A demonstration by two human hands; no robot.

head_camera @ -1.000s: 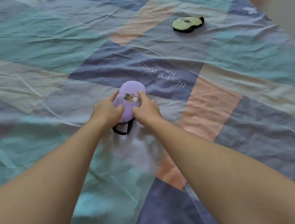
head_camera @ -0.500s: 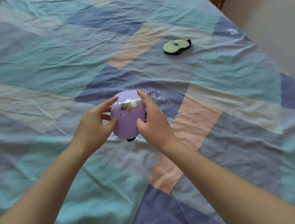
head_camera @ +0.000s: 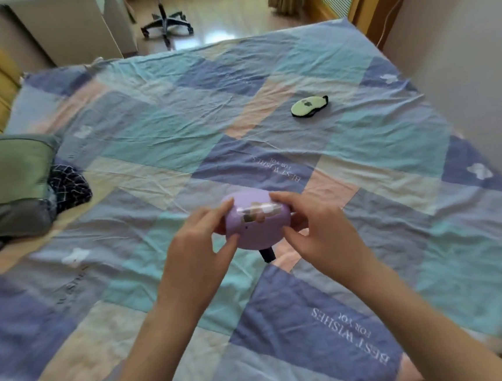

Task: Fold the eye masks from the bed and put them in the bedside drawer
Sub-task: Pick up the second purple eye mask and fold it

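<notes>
A folded purple eye mask [head_camera: 255,225] is held up above the patchwork bedsheet [head_camera: 153,132], with a bit of its black strap [head_camera: 268,254] hanging below. My left hand [head_camera: 198,243] grips its left side and my right hand [head_camera: 316,227] grips its right side, fingers curled over the top edge. A pale green eye mask with a black rim [head_camera: 309,106] lies folded on the bed far to the right, well beyond both hands. No bedside drawer is in view.
A green-grey pillow [head_camera: 6,178] and a dark patterned cloth [head_camera: 67,188] lie at the bed's left edge. A wall [head_camera: 468,49] runs along the right side. Beyond the bed's far end stand an office chair base [head_camera: 167,23] and a white cabinet [head_camera: 77,26].
Both hands lifted the purple mask off the sheet and drew it closer. The view tilted up, bringing the far end of the bed and the floor into sight.
</notes>
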